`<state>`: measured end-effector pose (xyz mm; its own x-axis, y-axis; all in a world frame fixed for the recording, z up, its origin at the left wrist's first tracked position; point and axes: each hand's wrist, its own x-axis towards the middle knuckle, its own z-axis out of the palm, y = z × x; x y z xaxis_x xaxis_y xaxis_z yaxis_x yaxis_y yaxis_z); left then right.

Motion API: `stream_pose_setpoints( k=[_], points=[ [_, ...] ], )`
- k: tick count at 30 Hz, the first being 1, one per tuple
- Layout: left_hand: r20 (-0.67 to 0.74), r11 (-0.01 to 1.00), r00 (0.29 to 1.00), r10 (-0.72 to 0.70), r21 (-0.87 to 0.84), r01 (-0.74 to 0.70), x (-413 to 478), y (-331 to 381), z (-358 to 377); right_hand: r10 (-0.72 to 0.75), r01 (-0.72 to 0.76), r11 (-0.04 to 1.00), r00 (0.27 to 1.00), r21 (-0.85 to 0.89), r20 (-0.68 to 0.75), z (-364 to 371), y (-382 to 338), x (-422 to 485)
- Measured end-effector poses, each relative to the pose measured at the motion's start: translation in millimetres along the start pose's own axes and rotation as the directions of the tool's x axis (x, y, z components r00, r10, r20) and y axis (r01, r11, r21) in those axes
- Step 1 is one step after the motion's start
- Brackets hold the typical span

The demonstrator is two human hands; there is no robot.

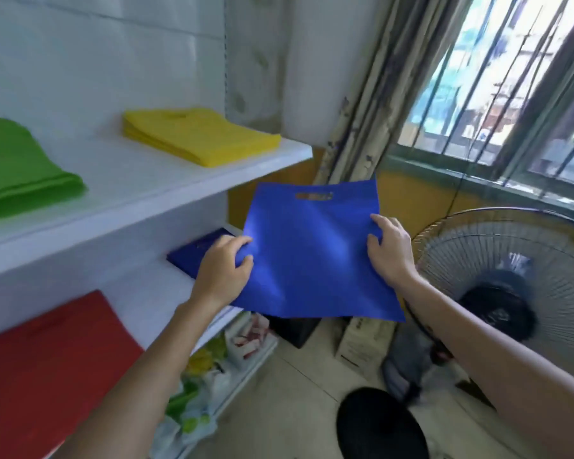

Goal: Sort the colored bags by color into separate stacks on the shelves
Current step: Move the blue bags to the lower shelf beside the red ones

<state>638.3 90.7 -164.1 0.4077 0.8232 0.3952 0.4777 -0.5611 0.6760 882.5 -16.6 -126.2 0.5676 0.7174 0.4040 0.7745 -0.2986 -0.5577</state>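
My left hand (pixel 224 265) and right hand (pixel 390 248) each pinch a side edge of one blue bag (pixel 312 256), held flat in the air beside the shelves. A blue stack (pixel 193 255) lies on the lower shelf (pixel 153 293) behind my left hand, red stack (pixel 50 362) nearer. Yellow stack (pixel 199 135) and green stack (pixel 20 170) sit above. A fan (pixel 511 276) stands right.

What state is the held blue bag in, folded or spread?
Spread flat: the blue bag shows its full face and handle cutout, with left hand and right hand gripping opposite edges.
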Motion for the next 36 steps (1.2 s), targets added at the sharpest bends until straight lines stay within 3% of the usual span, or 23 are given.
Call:
stream_pose_setpoints(
  k=[6,14,18,23,26,29,33,36],
  points=[
    [0.265,0.991,0.955,-0.133,0.022,0.132,13.3,-49.4,101.0,0.088,-0.089,0.996,0.99,0.004,0.109,63.4,71.7,21.0],
    [0.305,0.961,0.915,-0.262,-0.002,0.276,71.9,-109.9,179.1,0.153,-0.141,0.987,0.968,-0.071,0.201,131.5,124.3,78.2],
    [0.233,0.936,0.912,-0.338,-0.02,0.352,85.4,-137.8,199.3,0.139,-0.121,0.99,0.943,-0.078,0.302,174.5,133.9,119.5],
    [0.013,0.869,0.869,-0.494,0.046,0.493,94.2,-186.1,203.9,-0.113,0.129,0.992,0.868,0.0,0.484,277.4,119.3,188.9],
    [-0.191,0.801,0.796,-0.575,0.067,0.595,99.4,-211.8,200.2,-0.311,0.288,0.949,0.775,0.131,0.55,345.1,100.0,227.7],
    [-0.302,0.729,0.718,-0.627,0.095,0.677,111.7,-232.9,203.6,-0.449,0.41,0.887,0.668,0.21,0.594,398.8,87.8,253.6],
    [-0.366,0.667,0.666,-0.65,0.145,0.731,126.4,-255.0,225.7,-0.549,0.591,0.787,0.542,0.176,0.636,455.0,88.8,272.3],
    [-0.41,0.6,0.606,-0.682,0.16,0.784,125.7,-267.8,244.2,-0.516,0.705,0.707,0.453,0.062,0.727,488.9,96.6,275.4]
  ],
)
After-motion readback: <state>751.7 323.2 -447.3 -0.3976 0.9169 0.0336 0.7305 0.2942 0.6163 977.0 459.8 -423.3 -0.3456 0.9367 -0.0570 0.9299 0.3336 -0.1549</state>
